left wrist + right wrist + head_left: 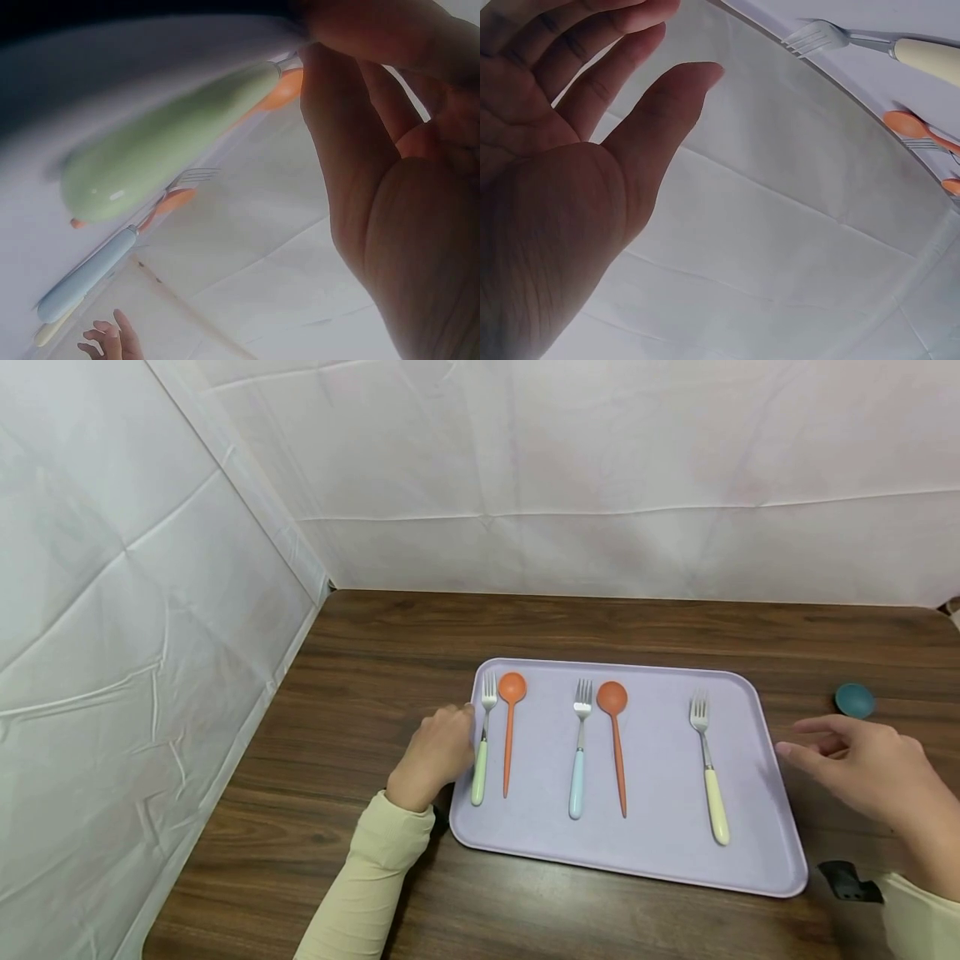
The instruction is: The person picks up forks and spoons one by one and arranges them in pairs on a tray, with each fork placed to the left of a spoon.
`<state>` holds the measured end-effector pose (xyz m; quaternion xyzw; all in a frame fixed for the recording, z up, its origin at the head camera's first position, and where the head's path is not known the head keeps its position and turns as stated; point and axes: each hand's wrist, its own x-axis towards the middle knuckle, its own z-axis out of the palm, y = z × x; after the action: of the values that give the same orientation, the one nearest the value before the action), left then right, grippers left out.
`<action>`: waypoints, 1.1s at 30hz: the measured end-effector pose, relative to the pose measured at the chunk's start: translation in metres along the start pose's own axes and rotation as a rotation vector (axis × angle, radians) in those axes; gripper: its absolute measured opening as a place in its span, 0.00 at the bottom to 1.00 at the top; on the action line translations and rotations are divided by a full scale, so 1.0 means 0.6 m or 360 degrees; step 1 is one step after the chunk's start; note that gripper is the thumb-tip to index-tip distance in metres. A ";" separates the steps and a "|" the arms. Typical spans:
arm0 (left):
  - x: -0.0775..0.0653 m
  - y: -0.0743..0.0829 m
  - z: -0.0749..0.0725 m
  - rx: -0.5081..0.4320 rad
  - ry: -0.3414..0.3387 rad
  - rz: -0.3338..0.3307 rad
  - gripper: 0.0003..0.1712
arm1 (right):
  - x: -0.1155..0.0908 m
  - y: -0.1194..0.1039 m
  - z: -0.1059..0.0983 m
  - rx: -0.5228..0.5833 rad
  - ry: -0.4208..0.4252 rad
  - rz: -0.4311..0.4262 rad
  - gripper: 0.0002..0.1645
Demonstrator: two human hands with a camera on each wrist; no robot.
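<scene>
A pale lilac tray point(667, 760) lies on the table. My left hand point(438, 752) is at its left edge, with thumb and finger pinching the rim beside a green-handled fork point(480, 768). In the left wrist view that fork's green handle point(165, 142) looms close to the fingers. Also on the tray are two orange spoons point(512, 687) point(612, 697), a blue-handled fork point(577, 777) and a cream-handled fork point(716, 802). Just off the tray's right edge hovers my right hand point(870, 768), holding nothing, its thumb and fingers apart, the cream-handled fork nearest.
A round teal thing point(855, 700), like a spoon's bowl, lies on the dark wooden table point(322, 760) beyond the right hand, partly hidden by it. White cloth point(600, 485) hangs behind the table and along its left side. A black wrist mount point(849, 882) shows by the right sleeve.
</scene>
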<state>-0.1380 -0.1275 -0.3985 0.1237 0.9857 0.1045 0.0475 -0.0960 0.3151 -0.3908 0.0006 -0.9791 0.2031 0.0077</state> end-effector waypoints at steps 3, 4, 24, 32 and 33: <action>0.000 0.001 0.000 -0.0003 -0.0002 -0.0001 0.20 | 0.000 0.004 0.000 -0.0008 0.0004 0.0036 0.34; 0.000 0.001 0.000 -0.0003 -0.0003 -0.0001 0.20 | 0.000 0.006 0.000 -0.0011 0.0005 0.0048 0.35; -0.002 0.000 -0.001 -0.0009 0.0003 -0.0002 0.15 | -0.003 0.029 0.000 -0.0048 0.0061 0.0166 0.36; -0.002 0.001 -0.001 -0.0007 0.0000 0.0003 0.18 | -0.003 0.047 -0.003 -0.0080 0.0021 0.0260 0.40; -0.002 0.001 -0.001 -0.0008 0.0001 0.0003 0.18 | -0.003 0.049 -0.003 -0.0078 0.0013 0.0271 0.40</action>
<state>-0.1368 -0.1271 -0.3976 0.1243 0.9853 0.1070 0.0473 -0.0945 0.3426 -0.4007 -0.0836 -0.9803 0.1791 -0.0055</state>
